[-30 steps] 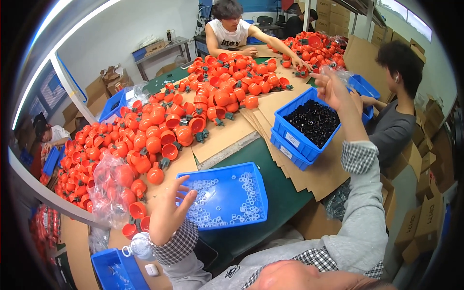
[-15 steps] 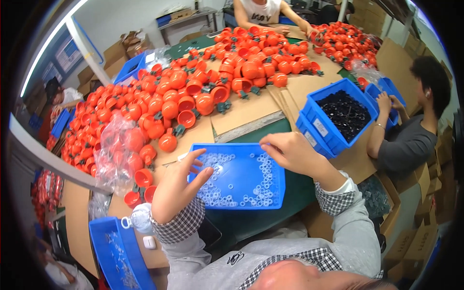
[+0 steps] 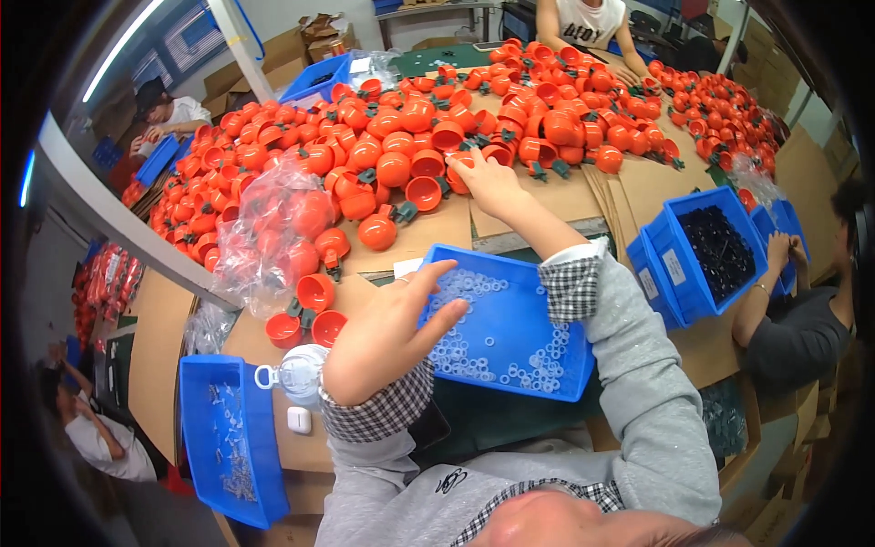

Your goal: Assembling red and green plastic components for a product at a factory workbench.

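Your left hand (image 3: 392, 333) open, fingers in the blue tray (image 3: 538, 314) of small white rings (image 3: 456, 346), your right hand (image 3: 488, 178) pinching an orange cup (image 3: 453, 175) in the pile beyond.

Pretty cramped from where I'm driving. The heap of orange plastic half-shells (image 3: 428, 137) walls off the far table, and my right hand (image 3: 488, 178) sits at its near edge. A clear bag of orange shells (image 3: 278, 228) blocks the left. Open lanes: bare cardboard sheet (image 3: 647, 187) on the right, plus the shallow blue plastic tray of small white rings (image 3: 519, 328) beside my left hand (image 3: 392, 328).
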`<state>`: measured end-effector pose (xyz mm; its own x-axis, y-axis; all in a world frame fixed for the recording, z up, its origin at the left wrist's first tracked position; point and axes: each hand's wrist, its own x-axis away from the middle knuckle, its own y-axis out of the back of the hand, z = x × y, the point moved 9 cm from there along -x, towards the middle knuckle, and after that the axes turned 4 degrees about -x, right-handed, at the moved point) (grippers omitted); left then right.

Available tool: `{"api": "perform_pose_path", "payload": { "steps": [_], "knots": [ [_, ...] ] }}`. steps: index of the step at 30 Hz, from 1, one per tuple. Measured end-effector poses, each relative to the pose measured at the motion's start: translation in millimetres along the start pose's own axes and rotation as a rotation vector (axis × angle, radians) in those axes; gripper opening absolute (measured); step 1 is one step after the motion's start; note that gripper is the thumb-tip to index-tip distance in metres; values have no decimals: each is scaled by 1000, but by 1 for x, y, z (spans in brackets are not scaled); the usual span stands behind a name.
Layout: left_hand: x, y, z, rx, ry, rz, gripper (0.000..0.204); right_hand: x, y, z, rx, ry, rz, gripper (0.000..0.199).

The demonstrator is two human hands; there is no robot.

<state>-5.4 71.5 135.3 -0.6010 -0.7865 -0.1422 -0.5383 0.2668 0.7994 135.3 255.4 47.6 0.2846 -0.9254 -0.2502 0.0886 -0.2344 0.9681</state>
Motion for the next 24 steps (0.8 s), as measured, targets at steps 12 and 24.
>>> {"api": "perform_pose_path", "payload": {
  "steps": [12,24],
  "knots": [
    [-3,11,12,10,79,-67,44,-17,25,-11,-109,-146,-111,68],
    [-15,16,-4,580,-58,-341,37,164,137,87,-1355,384,-356,73]
  ]
}}
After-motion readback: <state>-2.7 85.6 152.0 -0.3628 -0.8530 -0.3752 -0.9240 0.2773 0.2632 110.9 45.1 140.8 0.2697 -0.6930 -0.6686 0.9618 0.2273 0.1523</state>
